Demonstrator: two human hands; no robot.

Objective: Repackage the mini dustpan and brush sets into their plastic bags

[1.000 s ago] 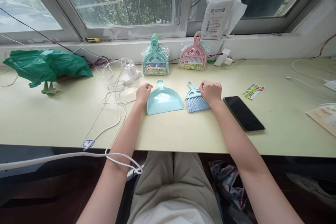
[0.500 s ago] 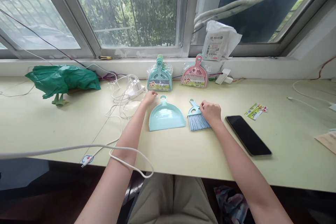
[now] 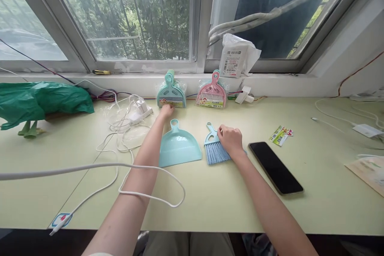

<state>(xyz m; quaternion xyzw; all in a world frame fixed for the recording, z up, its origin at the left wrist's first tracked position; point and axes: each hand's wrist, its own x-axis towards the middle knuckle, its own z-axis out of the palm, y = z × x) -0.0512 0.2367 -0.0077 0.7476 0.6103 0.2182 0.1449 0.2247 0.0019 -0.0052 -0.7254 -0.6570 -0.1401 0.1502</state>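
Observation:
A light blue mini dustpan (image 3: 179, 149) lies flat on the pale green desk (image 3: 210, 204), its handle pointing at the window. Just to its right lies a small blue brush (image 3: 213, 149). My right hand (image 3: 230, 140) rests on the brush's right side with the fingers curled over it. My left hand (image 3: 166, 111) is stretched forward past the dustpan, its fingers touching the bottom edge of a stack of green dustpan sets in plastic wrap (image 3: 171, 94). A pink packaged set (image 3: 212, 95) leans against the wall beside it.
A black phone (image 3: 275, 167) lies right of the brush, a small printed label (image 3: 280, 135) beyond it. White cables (image 3: 126, 128) sprawl at left, one looping over my left forearm. A green plastic bag (image 3: 39, 100) sits far left. A white parcel (image 3: 237, 56) stands on the sill.
My left hand has left the dustpan's side and moved forward to the green packaged stack. The right hand stays on the brush. The view has tilted up and shifted.

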